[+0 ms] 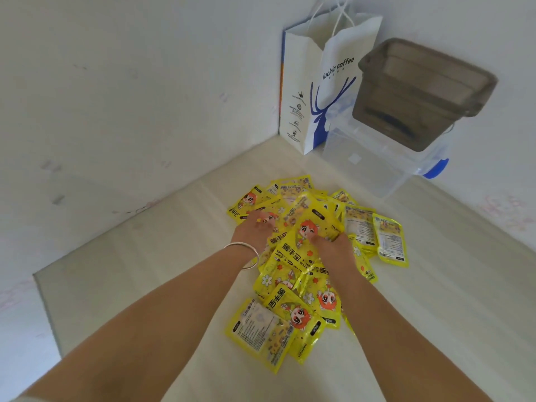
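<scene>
L hand [251,227]: flat on left of heap; fingers blurred, grip unclear.
Packets [293,314]: yellow, loose heap on floor, btw both arms.
R hand [330,243]: pinches one raised packet [311,224], mid-heap.
Bag [319,91]: upright in corner, contents hidden.
Clear box [371,166]: just beside Bag.
Bin [420,91]: brown, atop Clear box; dark shape inside, unclear.

1. A white paper bag [327,91] stands upright in the corner, printed with a blue deer and "luckin coffee", its white cord handles up.
2. Just to its right, a clear plastic box [374,166] with a blue latch [436,168] sits on the pale surface [145,271].
3. A smoky brown tub [420,94] rests tilted on top of the clear box, close to the wall.
4. The white walls [130,82] carry faint scuff marks.
</scene>
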